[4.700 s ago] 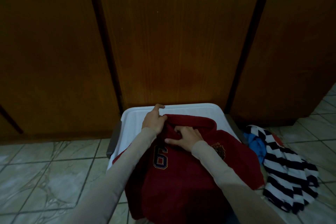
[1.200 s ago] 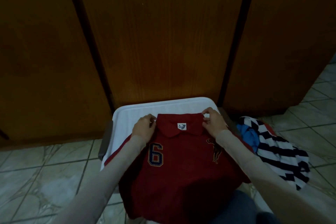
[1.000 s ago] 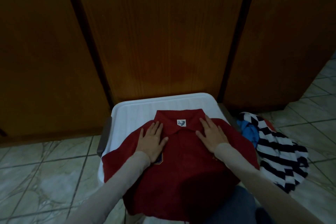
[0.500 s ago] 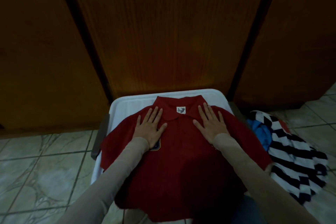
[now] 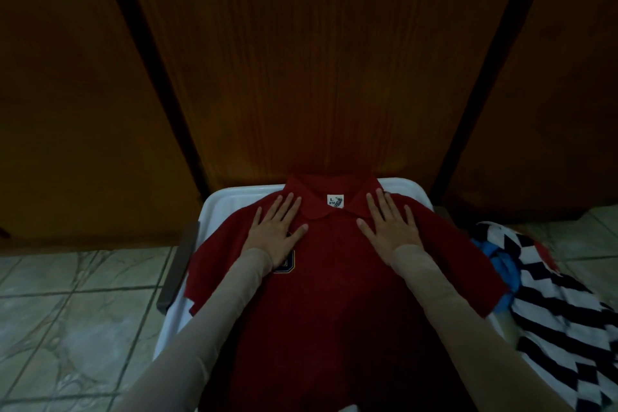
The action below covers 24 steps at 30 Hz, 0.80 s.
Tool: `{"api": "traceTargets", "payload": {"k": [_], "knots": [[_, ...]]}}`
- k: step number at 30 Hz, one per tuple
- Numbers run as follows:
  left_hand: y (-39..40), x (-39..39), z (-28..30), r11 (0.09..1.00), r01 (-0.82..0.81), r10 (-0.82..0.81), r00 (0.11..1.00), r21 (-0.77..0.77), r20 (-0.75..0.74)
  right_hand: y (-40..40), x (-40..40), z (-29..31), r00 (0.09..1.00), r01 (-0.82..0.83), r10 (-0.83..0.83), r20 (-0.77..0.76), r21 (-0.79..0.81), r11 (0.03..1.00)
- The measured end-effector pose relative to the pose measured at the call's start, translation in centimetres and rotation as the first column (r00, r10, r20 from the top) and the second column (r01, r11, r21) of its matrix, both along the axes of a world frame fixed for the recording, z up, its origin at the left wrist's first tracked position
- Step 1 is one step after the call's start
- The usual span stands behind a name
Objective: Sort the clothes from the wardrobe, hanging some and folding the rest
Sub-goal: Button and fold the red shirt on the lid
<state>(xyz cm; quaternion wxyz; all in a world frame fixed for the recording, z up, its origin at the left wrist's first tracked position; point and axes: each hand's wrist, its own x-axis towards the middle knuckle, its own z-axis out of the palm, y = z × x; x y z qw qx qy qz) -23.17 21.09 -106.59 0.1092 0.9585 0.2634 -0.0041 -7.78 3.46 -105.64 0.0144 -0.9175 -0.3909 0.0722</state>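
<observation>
Step in hand, as judged: flattening a garment before folding it. Landmark for all positions: the white rectangular plastic lid or tray (image 5: 234, 201) serving as worktop, set on the pale green tiled floor (image 5: 67, 294). Nearest the camera, two forearms in beige sleeves reach forward over the tray. The dark red short-sleeved polo shirt (image 5: 334, 294) lies face up on the tray, covering most of it; its hem hangs off the tray's near edge, and both sleeves spread past the tray's left and right sides. Left hand (image 5: 276, 231) lies flat on the shirt's chest, fingers straight and spread, gripping nothing; it partly hides a navy number patch. Right hand (image 5: 389, 227) mirrors it on the other side of the chest, also flat and open-palmed, grip holding nothing. Between the hands, farther off, the collar is turned down neatly, and a small white size label (image 5: 335, 201) shows inside it. The fabric looks smooth with few creases. Next move, likely: take a sleeve and side and fold them inward, which calls for pinching the cloth at the shoulder. Right of the tray lies a black-and-white striped garment (image 5: 551, 311) over something blue (image 5: 498, 254). Behind the tray stand brown wooden wardrobe doors (image 5: 317, 60), closed.
</observation>
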Motion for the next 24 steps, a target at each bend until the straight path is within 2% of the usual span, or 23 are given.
{"api": "traceTargets", "payload": {"k": [7,9,11,13,15,17,19,22,24], "knots": [[-0.5,0.0,0.4,1.000,-0.018,0.018,1.000,0.002,-0.001,-1.3,-4.4,0.8,0.997,0.060,-0.061,-0.041,-0.015,0.998],[-1.1,-0.4,1.2,0.999,-0.047,0.047,0.988,-0.005,0.146,-1.8,-5.2,1.3,0.996,0.052,-0.055,-0.072,-0.044,0.998],[-1.7,-1.3,2.4,0.996,-0.079,0.059,0.941,0.048,0.334,-2.2,-6.2,2.0,0.995,0.035,-0.040,-0.093,-0.054,0.998],[-1.9,-2.9,3.5,0.996,-0.038,0.003,0.920,0.081,0.392,-2.3,-7.3,2.5,0.993,0.010,-0.013,-0.120,-0.031,0.999],[-1.5,-4.8,4.4,0.997,0.034,-0.056,0.941,0.070,0.333,-2.2,-8.5,2.9,0.989,-0.017,0.018,-0.150,0.008,1.000],[-0.8,-6.7,4.6,0.992,0.047,-0.065,0.987,0.120,0.147,-1.9,-9.8,3.3,0.987,-0.043,0.050,-0.152,0.047,0.998],[0.1,-8.5,4.8,0.992,-0.066,0.069,0.997,0.106,-0.018,-1.5,-11.2,3.6,0.985,-0.077,0.090,-0.145,0.088,0.993],[1.8,-10.8,5.5,0.957,-0.287,0.289,0.954,0.035,-0.077,-0.7,-13.5,4.1,0.964,-0.186,0.201,-0.173,0.098,0.978],[2.4,-11.7,6.1,0.959,-0.272,0.277,0.958,0.076,-0.066,-0.1,-15.1,4.4,0.928,-0.293,0.305,-0.212,0.085,0.952]]}}
